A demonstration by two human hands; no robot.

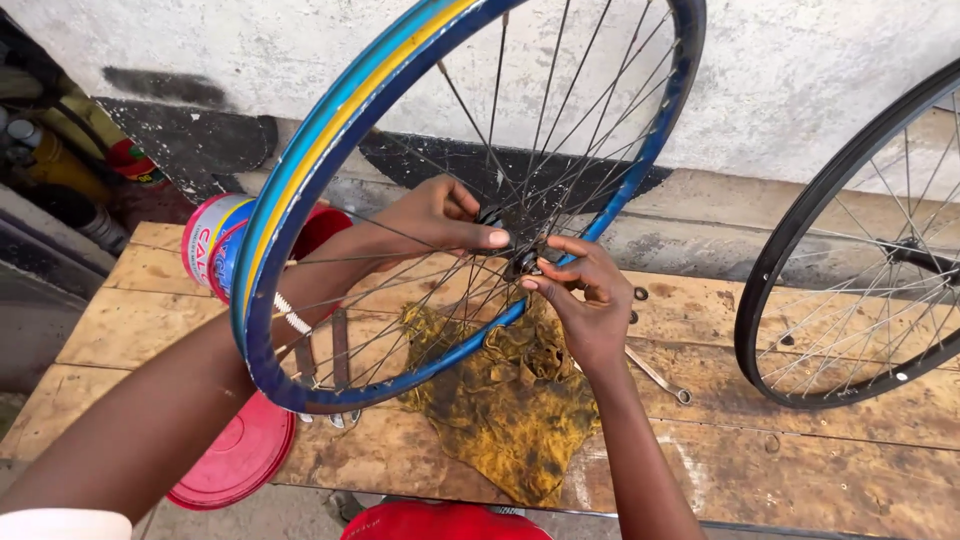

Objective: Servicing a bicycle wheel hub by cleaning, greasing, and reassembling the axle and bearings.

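Note:
A blue bicycle wheel rim (300, 190) with a yellow and light-blue inner strip stands upright on edge over a wooden bench (800, 470). My left hand (435, 220) reaches through the spokes and grips one side of the hub (520, 262). My right hand (585, 300) pinches the near side of the hub with thumb and fingertips. A dirty yellow rag (510, 410) lies on the bench under the wheel.
A black wheel (800, 260) leans at the right. An open tin (215, 245) stands at the left; its red lid (240, 455) lies at the bench's front edge. A spanner (655, 375), flat tools (340, 350) and small washers (640, 293) lie on the wood. A rough wall is behind.

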